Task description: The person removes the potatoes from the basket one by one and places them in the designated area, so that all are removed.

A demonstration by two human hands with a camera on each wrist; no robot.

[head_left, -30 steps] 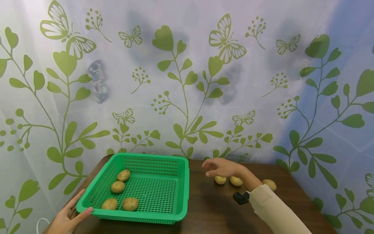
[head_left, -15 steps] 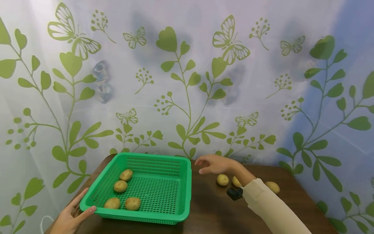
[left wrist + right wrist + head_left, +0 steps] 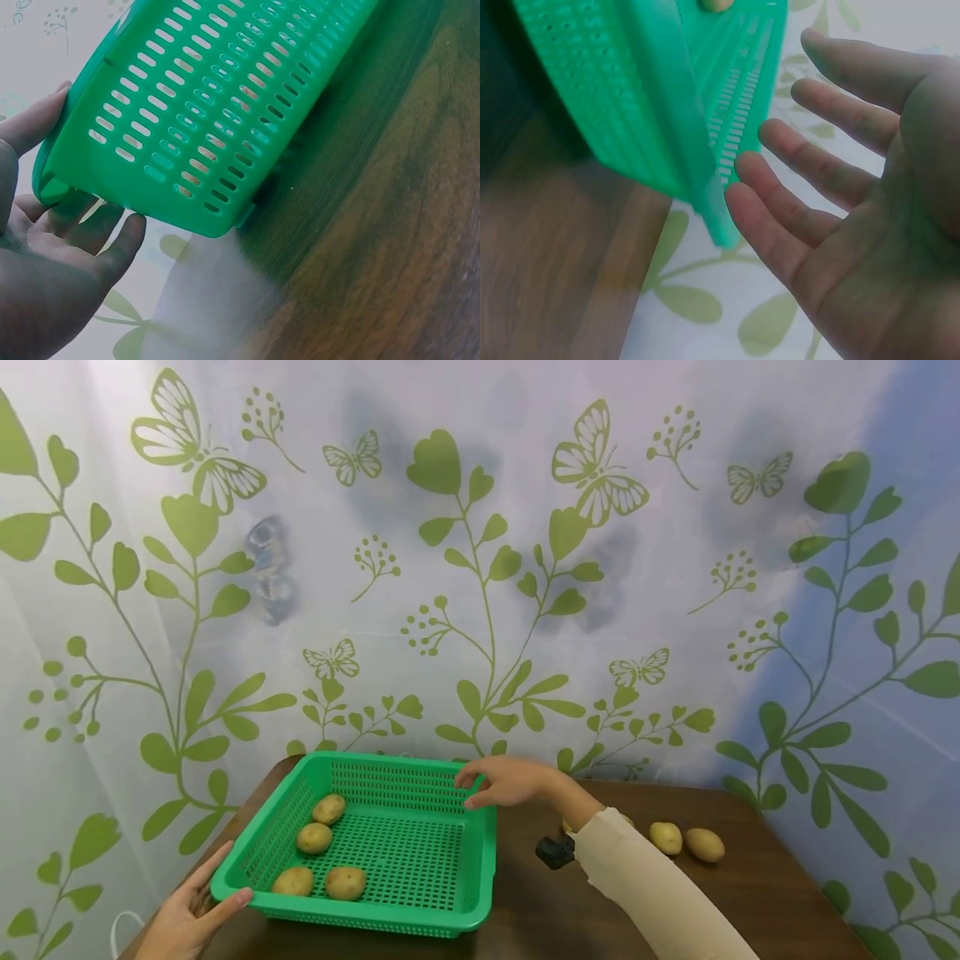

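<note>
A green perforated plastic basket [image 3: 489, 885] rests on the table, with several potatoes [image 3: 346, 883] in its left part. My left hand [image 3: 183, 910] grips the rim at the basket's front left corner. In the left wrist view, the thumb lies against the rim [image 3: 54, 142] and the fingers reach underneath. My right hand [image 3: 506, 781] is over the back right corner, fingers loosely bent and holding nothing. The right wrist view shows its spread fingers [image 3: 810, 165] beside the rim; whether they touch it I cannot tell.
More potatoes [image 3: 705, 845] lie on the brown table [image 3: 720, 893] to the right, some partly hidden behind the right forearm. A dark camera [image 3: 555, 852] is worn at the right wrist. A curtain [image 3: 480, 568] with green leaves and butterflies hangs behind the table.
My right hand has moved left, from above the table near the loose potatoes to the basket's right rim. The left hand keeps its grip. The view has shifted slightly.
</note>
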